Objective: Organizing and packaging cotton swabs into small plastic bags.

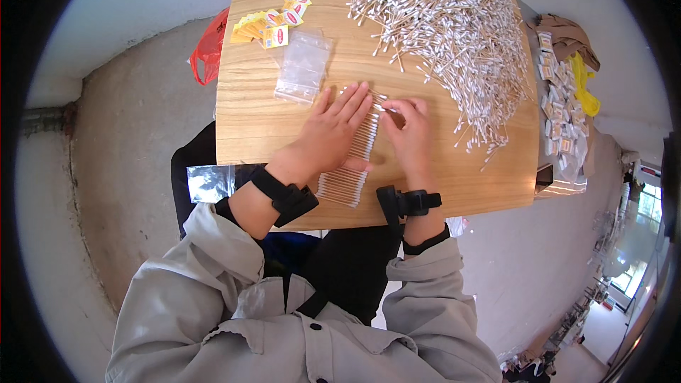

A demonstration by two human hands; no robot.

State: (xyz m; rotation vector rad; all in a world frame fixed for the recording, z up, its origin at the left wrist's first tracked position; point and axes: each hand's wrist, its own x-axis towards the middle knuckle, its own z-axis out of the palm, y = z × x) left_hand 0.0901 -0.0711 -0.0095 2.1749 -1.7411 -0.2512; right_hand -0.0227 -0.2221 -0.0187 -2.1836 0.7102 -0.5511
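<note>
On the wooden table, a row of cotton swabs [363,143] lies side by side, running from near the front edge up under my left hand [330,131]. That hand rests flat over the row, fingers stretched out and palm down. At the row's upper right, my right hand [409,128] pinches a cotton swab [381,108] between thumb and forefinger. A big heap of loose cotton swabs [454,35] spreads over the far right of the table. Clear zip bags [303,67] lie just beyond my left hand.
Yellow printed cards [266,27] lie in a curved line at the table's far left. A red plastic bag [211,48] hangs beside the left edge. To the right, many small white packs [557,110] sit beside a yellow bag [583,85]. A clear packet [211,183] rests near my left forearm.
</note>
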